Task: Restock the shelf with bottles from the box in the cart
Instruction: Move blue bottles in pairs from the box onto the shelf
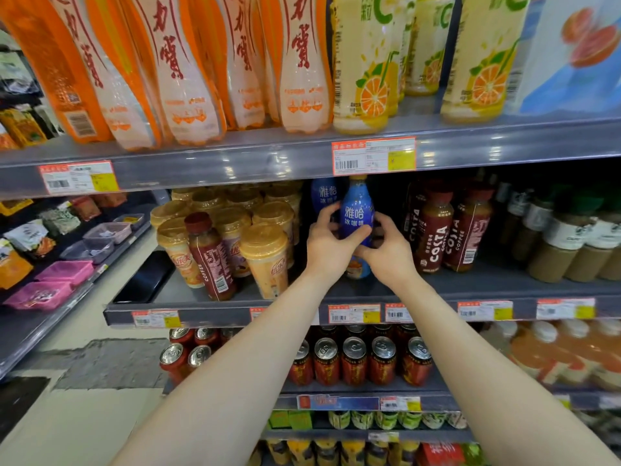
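fingers [331, 210] of both hands wrapped around upright blue bottle [357, 215] on shelf [470, 290], both forearms extended forward

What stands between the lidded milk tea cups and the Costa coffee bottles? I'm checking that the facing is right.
In the head view, two blue bottles: the front blue bottle, held by the left hand and right hand, and a second blue bottle behind it.

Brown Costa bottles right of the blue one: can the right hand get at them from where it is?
Probably yes. The right hand sits right beside the Costa bottles with nothing between, but it grips the blue bottle with the left hand and must let go first.
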`<action>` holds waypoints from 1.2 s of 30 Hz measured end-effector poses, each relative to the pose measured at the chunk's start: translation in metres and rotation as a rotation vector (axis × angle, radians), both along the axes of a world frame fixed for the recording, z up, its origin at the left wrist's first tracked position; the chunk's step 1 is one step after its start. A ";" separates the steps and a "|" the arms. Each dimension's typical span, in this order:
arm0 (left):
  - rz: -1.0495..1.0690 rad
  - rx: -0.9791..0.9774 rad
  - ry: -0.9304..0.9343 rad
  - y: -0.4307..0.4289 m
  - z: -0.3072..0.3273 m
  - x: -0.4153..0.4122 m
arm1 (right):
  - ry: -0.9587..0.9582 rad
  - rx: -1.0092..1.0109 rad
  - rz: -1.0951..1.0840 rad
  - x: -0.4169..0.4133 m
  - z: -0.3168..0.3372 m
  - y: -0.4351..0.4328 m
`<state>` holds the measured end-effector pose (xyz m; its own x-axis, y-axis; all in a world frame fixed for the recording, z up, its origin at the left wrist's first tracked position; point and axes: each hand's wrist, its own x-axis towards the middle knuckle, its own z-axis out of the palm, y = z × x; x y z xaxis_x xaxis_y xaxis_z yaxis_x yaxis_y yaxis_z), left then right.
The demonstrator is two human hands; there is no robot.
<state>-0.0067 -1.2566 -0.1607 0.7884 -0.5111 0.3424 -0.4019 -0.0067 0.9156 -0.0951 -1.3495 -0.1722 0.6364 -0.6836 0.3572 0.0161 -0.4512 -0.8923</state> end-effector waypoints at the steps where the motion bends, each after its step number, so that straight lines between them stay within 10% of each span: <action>1: -0.008 0.022 -0.008 -0.001 -0.002 0.003 | 0.005 -0.009 -0.012 0.004 -0.002 -0.003; 23: -0.108 0.373 0.132 -0.023 -0.005 0.022 | 0.134 -0.038 -0.072 0.065 -0.008 -0.052; 36: 0.001 0.654 -0.190 0.015 -0.009 0.002 | 0.455 0.123 -0.137 0.046 -0.006 -0.025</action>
<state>-0.0043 -1.2420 -0.1697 0.7458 -0.6592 0.0961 -0.5551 -0.5352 0.6367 -0.0496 -1.3743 -0.1784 0.6107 -0.7915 -0.0247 -0.4400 -0.3132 -0.8416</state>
